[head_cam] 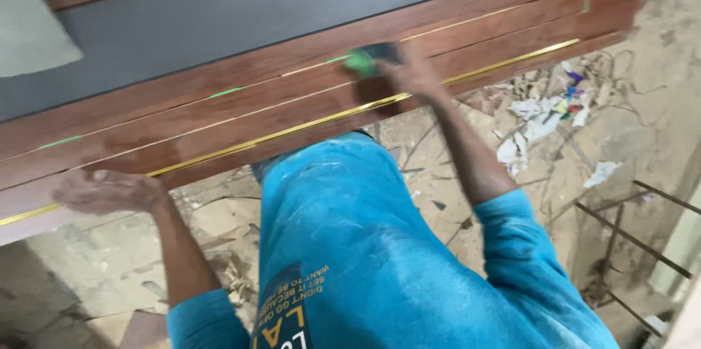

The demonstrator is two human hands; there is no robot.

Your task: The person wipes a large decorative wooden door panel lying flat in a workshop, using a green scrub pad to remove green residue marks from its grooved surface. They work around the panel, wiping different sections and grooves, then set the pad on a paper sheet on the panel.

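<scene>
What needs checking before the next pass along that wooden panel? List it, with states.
1. Right hand grips the green pad: ok, though motion blur hides the fingers.
2. Pad sits flat on the wooden panel: cannot tell, blurred.
3. Left hand braces the panel's near edge: ok, palm rests on it.
4. Gold inlay strip lies unbroken ahead of the pad: ok where visible.
5. Footing on the floor: not ok, paper scraps and wood shavings litter it.
6. Metal rods by the right elbow: ok, apart from the sleeve.

Unclear from my feed: green object [359, 63], blurred under right hand [409, 71]; wooden panel [219, 112], cut off top and left; floor scraps [544, 112], indistinct.
</scene>
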